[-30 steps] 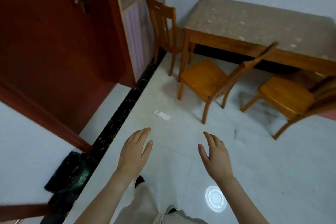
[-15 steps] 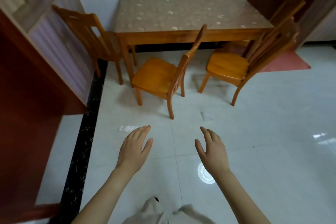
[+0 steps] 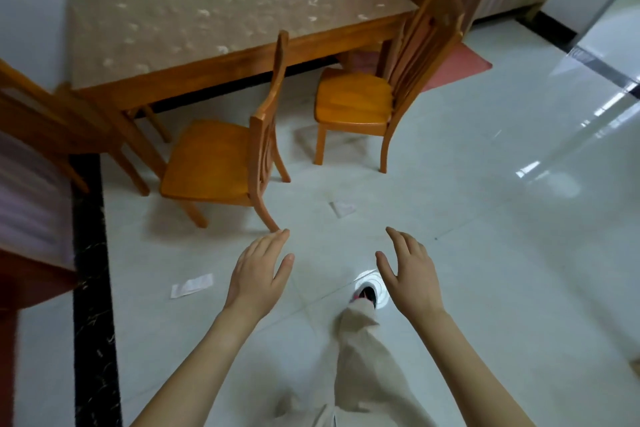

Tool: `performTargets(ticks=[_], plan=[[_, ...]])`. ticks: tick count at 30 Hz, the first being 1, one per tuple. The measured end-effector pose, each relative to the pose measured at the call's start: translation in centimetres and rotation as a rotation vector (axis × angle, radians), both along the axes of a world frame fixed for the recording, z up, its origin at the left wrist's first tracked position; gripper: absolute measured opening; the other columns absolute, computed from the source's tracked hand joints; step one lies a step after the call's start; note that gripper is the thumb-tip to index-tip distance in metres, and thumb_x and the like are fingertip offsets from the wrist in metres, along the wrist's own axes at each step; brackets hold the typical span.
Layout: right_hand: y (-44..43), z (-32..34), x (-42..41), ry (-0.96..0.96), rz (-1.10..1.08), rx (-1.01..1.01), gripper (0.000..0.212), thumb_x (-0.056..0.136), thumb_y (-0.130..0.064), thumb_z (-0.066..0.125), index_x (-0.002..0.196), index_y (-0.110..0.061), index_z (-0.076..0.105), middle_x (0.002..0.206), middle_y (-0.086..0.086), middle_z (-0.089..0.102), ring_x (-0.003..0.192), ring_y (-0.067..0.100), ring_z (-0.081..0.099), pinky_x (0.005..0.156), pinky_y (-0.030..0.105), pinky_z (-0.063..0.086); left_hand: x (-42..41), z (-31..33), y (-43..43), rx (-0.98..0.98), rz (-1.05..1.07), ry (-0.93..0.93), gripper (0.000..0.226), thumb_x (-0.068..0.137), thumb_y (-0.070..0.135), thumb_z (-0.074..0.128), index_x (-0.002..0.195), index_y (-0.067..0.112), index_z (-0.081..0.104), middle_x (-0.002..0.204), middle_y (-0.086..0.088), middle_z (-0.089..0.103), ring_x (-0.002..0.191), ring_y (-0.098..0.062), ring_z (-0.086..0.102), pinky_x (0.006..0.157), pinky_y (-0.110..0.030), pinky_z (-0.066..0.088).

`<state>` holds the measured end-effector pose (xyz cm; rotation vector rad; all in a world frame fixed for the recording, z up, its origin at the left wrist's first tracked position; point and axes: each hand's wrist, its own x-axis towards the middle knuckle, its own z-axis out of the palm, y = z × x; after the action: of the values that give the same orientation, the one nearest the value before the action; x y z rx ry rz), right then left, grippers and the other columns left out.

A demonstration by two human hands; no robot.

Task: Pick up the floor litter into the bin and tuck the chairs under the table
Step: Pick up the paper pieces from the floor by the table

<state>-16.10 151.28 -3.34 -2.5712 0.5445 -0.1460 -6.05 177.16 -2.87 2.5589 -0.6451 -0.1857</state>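
Observation:
My left hand (image 3: 258, 274) and my right hand (image 3: 410, 276) hover open and empty over the white tiled floor, palms down. A white paper scrap (image 3: 191, 285) lies on the floor left of my left hand. A second scrap (image 3: 342, 208) lies ahead between the two hands. A wooden table (image 3: 221, 15) stands against the far wall. Two orange wooden chairs stand pulled out from it: the left chair (image 3: 211, 159) just ahead of my left hand, the right chair (image 3: 356, 100) farther back. No bin is in view.
A third chair (image 3: 41, 107) stands at the table's left end by a striped wall. A black floor strip (image 3: 88, 253) runs down the left. A red mat (image 3: 457, 64) lies behind the right chair. My trouser leg and shoe (image 3: 363, 302) step forward between my arms.
The view has swung right and moved closer to the table and chairs. Both hands stay open and empty. My right foot has stepped forward.

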Motion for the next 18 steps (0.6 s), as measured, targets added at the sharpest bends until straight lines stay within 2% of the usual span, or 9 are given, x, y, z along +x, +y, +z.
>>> performTargets(ticks=[6, 10, 13, 18], plan=[[-10.2, -2.4, 8.8, 0.081, 0.032, 0.016, 0.052, 0.097, -0.038, 0.05, 0.145, -0.017, 0.043, 0.142, 0.006, 0.05, 0.128, 0.026, 0.045, 0.103, 0.039, 0.037, 7.4, -3.2, -9.8, 0.031, 0.047, 0.079, 0.063, 0.093, 0.056, 0.019, 0.142, 0.023, 0.042, 0.144, 0.005, 0.046, 0.134, -0.015, 0.038, 0.11, -0.037, 0.035], [-15.6, -2.7, 15.2, 0.121, 0.076, 0.043, 0.052, 0.097, -0.035, 0.051, 0.145, -0.017, 0.042, 0.143, 0.006, 0.049, 0.129, 0.026, 0.044, 0.103, 0.04, 0.038, 12.8, -4.0, -16.2, 0.002, 0.137, 0.122, 0.053, 0.097, 0.049, 0.03, 0.142, 0.023, 0.041, 0.144, 0.005, 0.046, 0.134, -0.015, 0.037, 0.11, -0.035, 0.034], [-18.6, -3.5, 20.3, 0.107, 0.128, 0.017, 0.056, 0.094, -0.044, 0.042, 0.142, -0.015, 0.045, 0.139, 0.006, 0.053, 0.126, 0.027, 0.048, 0.103, 0.041, 0.039, 17.1, -4.5, -20.3, 0.001, 0.172, 0.125, 0.047, 0.099, 0.04, 0.039, 0.142, 0.022, 0.041, 0.144, 0.004, 0.046, 0.134, -0.015, 0.037, 0.109, -0.034, 0.033], [-22.4, -7.8, 28.9, 0.051, 0.204, -0.051, 0.057, 0.093, -0.046, 0.042, 0.138, -0.013, 0.05, 0.134, 0.007, 0.057, 0.123, 0.029, 0.049, 0.104, 0.044, 0.038, 25.0, -7.8, -24.7, 0.052, 0.101, 0.036, 0.055, 0.094, 0.046, 0.033, 0.139, 0.018, 0.047, 0.14, -0.001, 0.051, 0.131, -0.021, 0.043, 0.111, -0.043, 0.032]])
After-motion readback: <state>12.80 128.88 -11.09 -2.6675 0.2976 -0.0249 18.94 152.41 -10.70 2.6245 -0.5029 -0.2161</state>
